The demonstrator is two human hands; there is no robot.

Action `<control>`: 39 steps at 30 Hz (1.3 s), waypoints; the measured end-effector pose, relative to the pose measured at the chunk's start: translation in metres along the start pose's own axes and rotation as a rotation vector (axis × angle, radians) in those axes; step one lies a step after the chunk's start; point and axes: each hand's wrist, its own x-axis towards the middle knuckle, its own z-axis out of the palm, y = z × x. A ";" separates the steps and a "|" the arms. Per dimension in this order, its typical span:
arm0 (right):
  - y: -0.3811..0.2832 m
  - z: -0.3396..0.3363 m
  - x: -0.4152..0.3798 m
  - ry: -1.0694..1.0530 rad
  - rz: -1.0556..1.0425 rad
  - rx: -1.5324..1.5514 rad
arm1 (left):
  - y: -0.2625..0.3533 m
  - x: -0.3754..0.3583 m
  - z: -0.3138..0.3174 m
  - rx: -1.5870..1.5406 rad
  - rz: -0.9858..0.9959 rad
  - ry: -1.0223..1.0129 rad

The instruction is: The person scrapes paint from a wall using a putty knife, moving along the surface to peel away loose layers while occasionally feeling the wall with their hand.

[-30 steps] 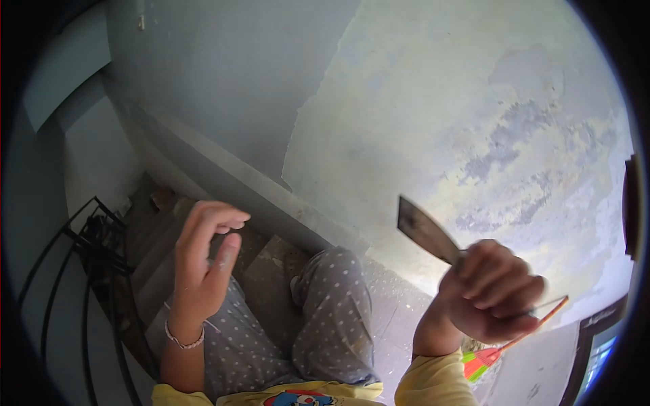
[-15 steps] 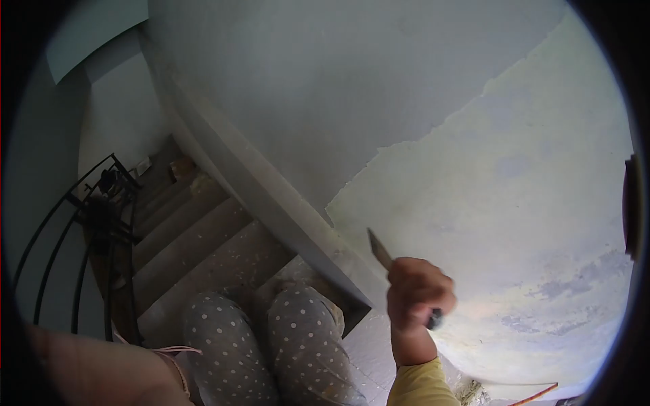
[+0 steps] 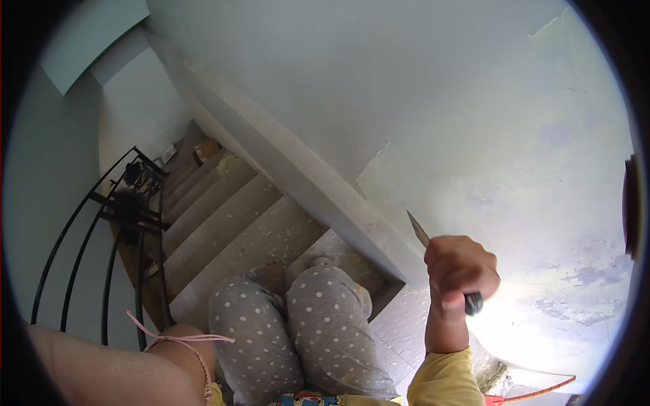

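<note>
My right hand [image 3: 463,272] is closed around a knife [image 3: 418,228] with a narrow, pointed metal blade. The blade sticks out toward the upper left, and the black handle end shows below the fist. Behind it in this view is the pale wall [image 3: 460,169], with a ragged paint edge and worn patches. At the lower left, close to the camera, my left hand [image 3: 95,365] is seen only in part, its fingers out of the frame. A pink braided bracelet [image 3: 201,358] circles that wrist. My knees in grey dotted trousers [image 3: 332,325] lie between the two arms.
Concrete stairs [image 3: 237,216] speckled with white bits run down to the upper left. A black metal railing [image 3: 64,233] borders them on the left, and a ledge [image 3: 284,155] on the wall side. A brown object [image 3: 205,150] sits far down. An orange-red strip [image 3: 542,391] lies lower right.
My right hand with the knife has moved up and right in view. The stairs and knees have shifted right too, more of the left wrist and bracelet shows, and the picture is brighter.
</note>
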 end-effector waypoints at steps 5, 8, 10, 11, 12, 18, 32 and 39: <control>0.048 -0.009 -0.027 -0.192 0.076 0.194 | -0.003 -0.014 0.014 0.002 -0.054 -0.037; 0.068 -0.003 -0.050 -0.198 0.035 0.146 | -0.010 -0.019 0.043 -0.034 -0.074 -0.031; 0.085 0.001 -0.060 -0.224 -0.065 0.087 | -0.009 -0.018 0.096 0.030 -0.005 -0.574; 0.095 0.003 -0.065 -0.224 -0.067 0.091 | -0.007 -0.031 0.125 -0.046 -0.157 -0.561; 0.104 0.005 -0.070 -0.243 -0.117 0.062 | -0.011 -0.054 0.149 -0.121 -0.311 -0.545; 0.184 -0.008 -0.110 -0.253 -0.069 -0.105 | -0.068 -0.142 0.179 -0.101 -0.819 -1.042; 0.169 0.012 -0.075 -0.296 -0.187 -0.016 | -0.083 -0.159 0.169 -0.052 -0.682 -1.626; 0.187 0.007 -0.087 -0.365 -0.099 -0.048 | -0.083 -0.164 0.164 -0.030 -0.650 -1.661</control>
